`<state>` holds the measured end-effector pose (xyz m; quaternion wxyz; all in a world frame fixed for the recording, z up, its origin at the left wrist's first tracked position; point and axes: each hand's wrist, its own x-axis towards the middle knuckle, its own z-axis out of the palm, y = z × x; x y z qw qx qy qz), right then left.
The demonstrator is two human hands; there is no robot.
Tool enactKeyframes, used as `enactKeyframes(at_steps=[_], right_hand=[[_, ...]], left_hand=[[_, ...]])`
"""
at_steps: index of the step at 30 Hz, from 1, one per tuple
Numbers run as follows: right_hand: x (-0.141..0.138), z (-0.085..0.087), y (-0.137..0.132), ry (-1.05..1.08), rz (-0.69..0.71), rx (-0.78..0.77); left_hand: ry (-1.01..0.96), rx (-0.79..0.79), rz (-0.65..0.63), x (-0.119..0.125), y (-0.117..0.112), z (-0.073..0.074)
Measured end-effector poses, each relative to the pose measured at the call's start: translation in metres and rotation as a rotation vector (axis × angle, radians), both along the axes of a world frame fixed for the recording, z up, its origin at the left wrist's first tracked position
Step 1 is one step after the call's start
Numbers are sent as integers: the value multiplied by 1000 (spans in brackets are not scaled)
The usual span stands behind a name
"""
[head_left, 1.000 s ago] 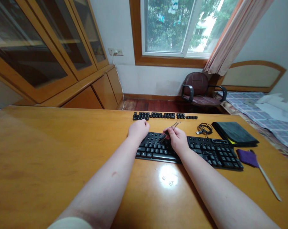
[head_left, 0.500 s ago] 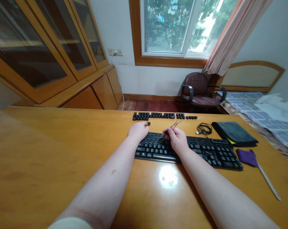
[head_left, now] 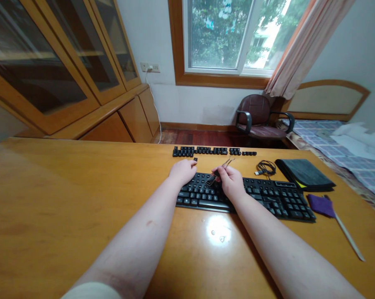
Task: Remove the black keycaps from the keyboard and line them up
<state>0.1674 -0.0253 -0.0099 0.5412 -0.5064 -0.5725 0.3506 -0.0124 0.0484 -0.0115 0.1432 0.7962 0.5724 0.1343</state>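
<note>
A black keyboard (head_left: 268,197) lies on the wooden desk (head_left: 66,199). My right hand (head_left: 232,182) rests on its middle and is closed on a wire keycap puller (head_left: 220,170), whose loops point away from me. My left hand (head_left: 183,171) sits at the keyboard's upper left corner with its fingers curled; what they hold, if anything, is hidden. A single loose black keycap (head_left: 195,159) lies just beyond its fingertips. Further back stands a row of removed keycaps (head_left: 212,151).
A coiled black cable (head_left: 266,168) and a folded dark cloth (head_left: 304,174) lie to the right of the keyboard's top. A brush with a purple head (head_left: 327,209) lies at the right. Behind the desk are a chair (head_left: 262,118), cabinets and a bed.
My left hand has drawn back from the keycap row toward the keyboard's corner, leaving one keycap on the desk. The right hand has stayed put with the puller.
</note>
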Motion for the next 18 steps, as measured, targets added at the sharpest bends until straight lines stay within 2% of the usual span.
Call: enactKeyframes(at_steps=[9,18], right_hand=[[0,1,0,-21,-3,9],[0,-1,1,-33,-6,2]], left_hand=[[11,0,-15,-2,4,-5],[15,11,53,-1,7,-11]])
